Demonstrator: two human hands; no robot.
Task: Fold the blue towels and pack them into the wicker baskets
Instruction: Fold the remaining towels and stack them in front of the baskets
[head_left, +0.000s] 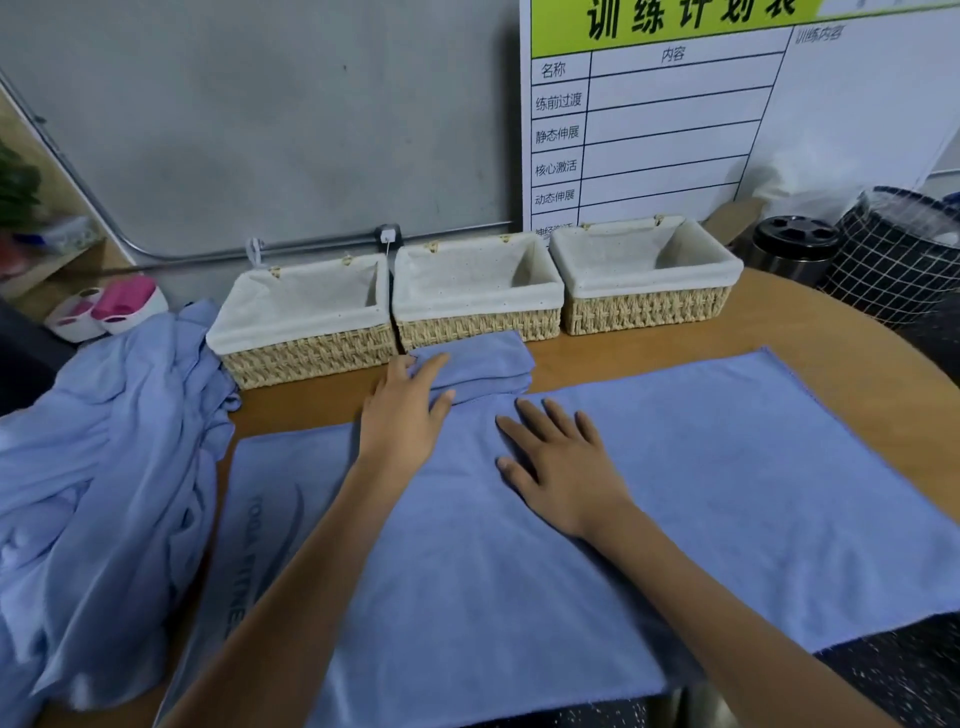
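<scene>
A blue towel (701, 467) lies spread flat across the wooden table in front of me. My right hand (561, 462) rests flat on its middle with fingers straight and spread. A folded blue towel (488, 364) sits just behind it, in front of the middle wicker basket (478, 322). My left hand (408, 410) lies on the folded towel's left end, fingers on top and thumb at its front edge. The left basket (306, 353) and right basket (647, 312) flank the middle one; all three have white liners and hold nothing.
A heap of unfolded blue towels (104, 467) lies at the table's left. Pink-and-white objects (109, 309) sit behind it. A dark cylindrical container (792, 249) and a checked black bin (893, 254) stand at the back right. A white chart board (675, 104) leans on the wall.
</scene>
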